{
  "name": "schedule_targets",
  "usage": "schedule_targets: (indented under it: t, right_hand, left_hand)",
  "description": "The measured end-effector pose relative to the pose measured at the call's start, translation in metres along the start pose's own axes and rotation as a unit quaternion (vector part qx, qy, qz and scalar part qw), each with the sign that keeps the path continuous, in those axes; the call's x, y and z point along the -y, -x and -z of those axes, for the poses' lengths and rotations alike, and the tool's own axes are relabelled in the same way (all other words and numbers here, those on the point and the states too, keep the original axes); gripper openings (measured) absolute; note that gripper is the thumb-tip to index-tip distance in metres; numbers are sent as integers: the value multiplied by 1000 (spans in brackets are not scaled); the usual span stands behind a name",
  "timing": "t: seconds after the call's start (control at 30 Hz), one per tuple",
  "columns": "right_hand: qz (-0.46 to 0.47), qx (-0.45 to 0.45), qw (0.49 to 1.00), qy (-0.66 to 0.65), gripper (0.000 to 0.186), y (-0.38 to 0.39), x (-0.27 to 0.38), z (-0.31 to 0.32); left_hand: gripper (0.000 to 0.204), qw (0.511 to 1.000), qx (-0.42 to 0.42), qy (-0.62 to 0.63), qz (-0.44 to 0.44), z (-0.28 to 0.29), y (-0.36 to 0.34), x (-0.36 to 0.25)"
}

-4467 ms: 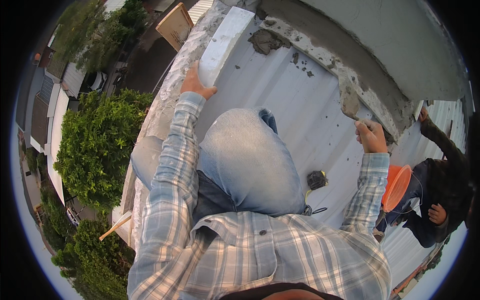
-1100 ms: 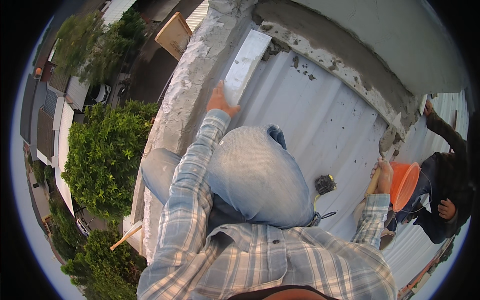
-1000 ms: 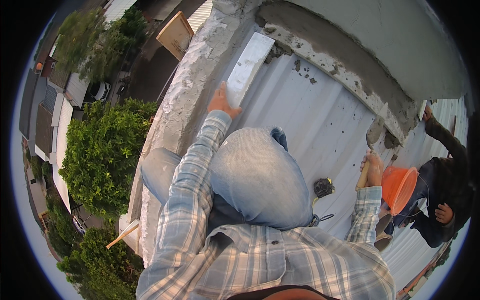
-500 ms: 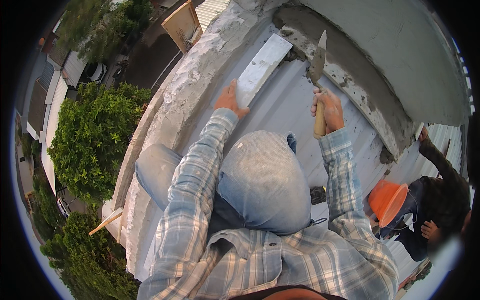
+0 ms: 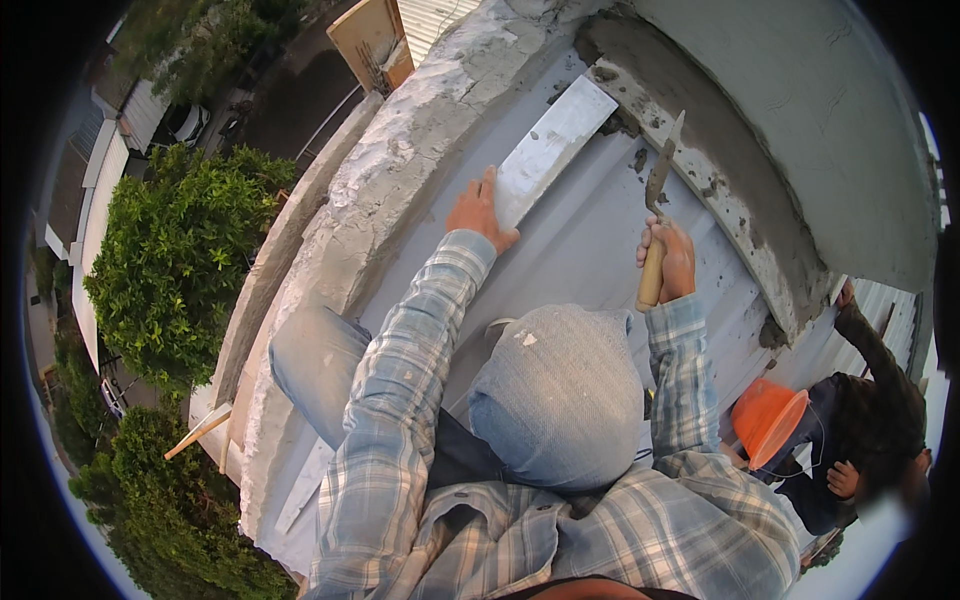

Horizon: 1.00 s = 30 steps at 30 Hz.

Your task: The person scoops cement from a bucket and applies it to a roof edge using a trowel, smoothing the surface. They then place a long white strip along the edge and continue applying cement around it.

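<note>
My left hand (image 5: 482,212) grips the near end of a flat, whitish-grey board (image 5: 556,148), its thumb and fingers at opposite edges. The board lies slanted over the ribbed metal sheet (image 5: 560,240), and its far end meets a mortar-flecked strip (image 5: 715,190). In my right hand (image 5: 672,262) is a pointing trowel (image 5: 660,178), held by its wooden handle. The narrow blade points away from me, above the sheet beside the strip, with mortar smears on it. Wet grey mortar (image 5: 720,120) fills the band between the strip and the curved wall.
A rough concrete parapet (image 5: 400,170) curves along the left, with trees (image 5: 185,270) and a street far below. The smooth grey wall (image 5: 800,120) rises at right. A co-worker (image 5: 870,430) is at lower right beside an orange bucket (image 5: 770,418). A wooden panel (image 5: 368,45) stands beyond the parapet.
The whole view has shifted slightly. The trowel blade has turned and now looks narrower. My left hand still grips the board, which keeps its place against the strip.
</note>
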State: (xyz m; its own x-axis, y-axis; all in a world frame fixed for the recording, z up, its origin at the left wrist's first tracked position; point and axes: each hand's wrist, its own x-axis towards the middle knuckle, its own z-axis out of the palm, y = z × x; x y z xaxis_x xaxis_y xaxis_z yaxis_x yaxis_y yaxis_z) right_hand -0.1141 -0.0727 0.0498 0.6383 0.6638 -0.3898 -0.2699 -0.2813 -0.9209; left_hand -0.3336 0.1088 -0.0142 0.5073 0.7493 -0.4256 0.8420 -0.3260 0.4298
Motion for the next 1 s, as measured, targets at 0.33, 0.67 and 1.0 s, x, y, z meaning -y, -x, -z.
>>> schedule_targets:
  t: [0.33, 0.67, 1.0]
  right_hand:
    - [316, -70, 940, -111, 28, -79, 63, -75]
    - [501, -112, 837, 189, 38, -134, 53, -96]
    - [469, -128, 849, 209, 33, -133, 39, -97]
  left_hand:
    - [110, 999, 25, 17, -20, 0, -6, 4]
    - [108, 998, 45, 31, -13, 6, -3, 5]
    - [107, 995, -12, 81, -62, -11, -8, 18]
